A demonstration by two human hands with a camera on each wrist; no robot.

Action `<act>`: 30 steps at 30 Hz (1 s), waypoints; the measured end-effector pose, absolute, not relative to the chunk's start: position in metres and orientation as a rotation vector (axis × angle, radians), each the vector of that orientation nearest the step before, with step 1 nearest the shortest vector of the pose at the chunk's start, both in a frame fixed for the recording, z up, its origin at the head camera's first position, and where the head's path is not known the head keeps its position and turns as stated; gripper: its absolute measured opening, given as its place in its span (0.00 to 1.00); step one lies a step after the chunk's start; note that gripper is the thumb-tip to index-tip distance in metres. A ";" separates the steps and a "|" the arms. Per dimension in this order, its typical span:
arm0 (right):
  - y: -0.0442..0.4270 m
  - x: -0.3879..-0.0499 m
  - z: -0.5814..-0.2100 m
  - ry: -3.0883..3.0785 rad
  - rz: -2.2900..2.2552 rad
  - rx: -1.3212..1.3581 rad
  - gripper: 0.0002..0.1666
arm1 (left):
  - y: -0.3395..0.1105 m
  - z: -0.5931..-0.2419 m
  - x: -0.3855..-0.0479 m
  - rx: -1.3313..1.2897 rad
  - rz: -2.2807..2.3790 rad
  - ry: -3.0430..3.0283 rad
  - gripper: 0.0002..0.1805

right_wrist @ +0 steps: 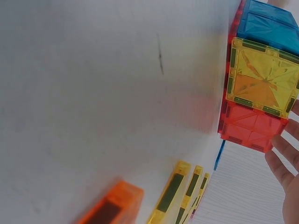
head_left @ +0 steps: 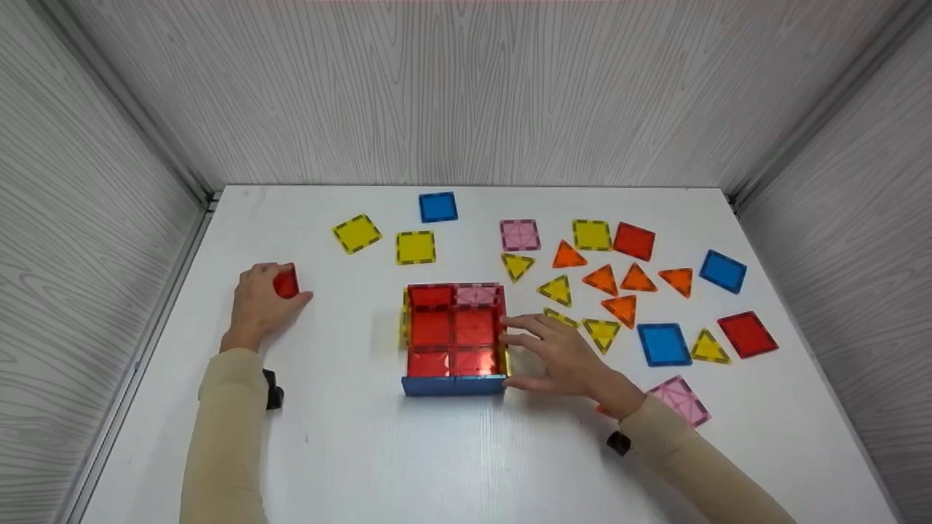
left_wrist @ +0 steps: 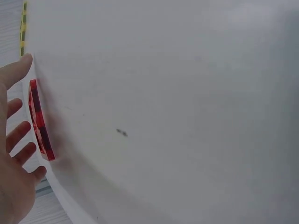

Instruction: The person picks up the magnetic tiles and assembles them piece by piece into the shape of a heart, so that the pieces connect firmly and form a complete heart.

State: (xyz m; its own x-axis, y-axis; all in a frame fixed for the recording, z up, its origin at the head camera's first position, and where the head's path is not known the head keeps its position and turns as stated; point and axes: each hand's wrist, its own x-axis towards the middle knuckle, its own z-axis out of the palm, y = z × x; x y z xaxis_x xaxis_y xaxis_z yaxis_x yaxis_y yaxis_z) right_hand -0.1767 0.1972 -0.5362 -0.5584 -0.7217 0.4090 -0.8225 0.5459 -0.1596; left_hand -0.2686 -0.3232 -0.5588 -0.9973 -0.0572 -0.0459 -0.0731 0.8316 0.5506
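Beside a red tile (head_left: 286, 281) (left_wrist: 39, 121) at the left of the table is my left hand (head_left: 266, 302) (left_wrist: 16, 158), thumb apart from its spread, slightly bent fingers; whether they touch the tile I cannot tell. An open-topped box of magnetic tiles (head_left: 431, 327) stands mid-table, with a red floor, blue front walls (head_left: 454, 386) and red and pink back walls. Along its right side, a yellow tile (right_wrist: 264, 77) and a red tile (right_wrist: 252, 126) show in the right wrist view. My right hand (head_left: 564, 356) (right_wrist: 292, 163) has loosely bent fingers at that side, fingertips at the red tile.
Loose yellow and orange triangles (head_left: 619, 309) lie right of the box, among red, blue, pink and yellow squares (head_left: 664, 344). Behind the box lie two yellow squares (head_left: 416, 247) and a blue one (head_left: 438, 207). Pale wood-grain panels (head_left: 466, 94) enclose the table's back and sides.
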 end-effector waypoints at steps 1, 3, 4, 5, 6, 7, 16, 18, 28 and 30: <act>0.197 -0.177 -0.536 -2.496 0.482 1.284 0.40 | -0.324 -0.559 -0.269 -0.111 0.895 2.975 0.38; 0.197 -0.177 -0.536 -2.501 0.483 1.288 0.40 | -0.325 -0.561 -0.269 -0.121 0.891 2.963 0.39; 0.196 -0.177 -0.536 -2.503 0.483 1.290 0.40 | -0.326 -0.561 -0.269 -0.125 0.889 2.958 0.39; 0.196 -0.177 -0.536 -2.502 0.483 1.291 0.40 | -0.327 -0.561 -0.270 -0.130 0.886 2.952 0.39; 0.196 -0.177 -0.536 -2.499 0.480 1.291 0.40 | -0.327 -0.561 -0.270 -0.130 0.878 2.949 0.40; 0.196 -0.177 -0.536 -2.496 0.477 1.290 0.40 | -0.328 -0.561 -0.270 -0.129 0.872 2.947 0.40; 0.197 -0.176 -0.536 -2.492 0.462 1.281 0.42 | -0.330 -0.558 -0.262 -0.094 0.791 2.955 0.37; 0.198 -0.176 -0.535 -2.503 0.459 1.276 0.41 | -0.331 -0.558 -0.259 -0.094 0.791 2.951 0.37; 0.198 -0.176 -0.536 -2.483 0.485 1.273 0.40 | -0.332 -0.559 -0.251 -0.058 0.826 2.985 0.33; 0.198 -0.175 -0.537 -2.483 0.479 1.273 0.40 | -0.329 -0.559 -0.247 -0.079 0.850 2.983 0.34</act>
State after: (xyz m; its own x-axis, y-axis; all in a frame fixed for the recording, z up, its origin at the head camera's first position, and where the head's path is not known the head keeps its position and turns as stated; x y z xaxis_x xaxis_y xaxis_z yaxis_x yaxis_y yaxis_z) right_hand -0.1753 0.1976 -0.5366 -0.5571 -0.7183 0.4166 -0.8218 0.5492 -0.1520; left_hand -0.2470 -0.3289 -0.5595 -0.9980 -0.0382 -0.0511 -0.0594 0.8489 0.5253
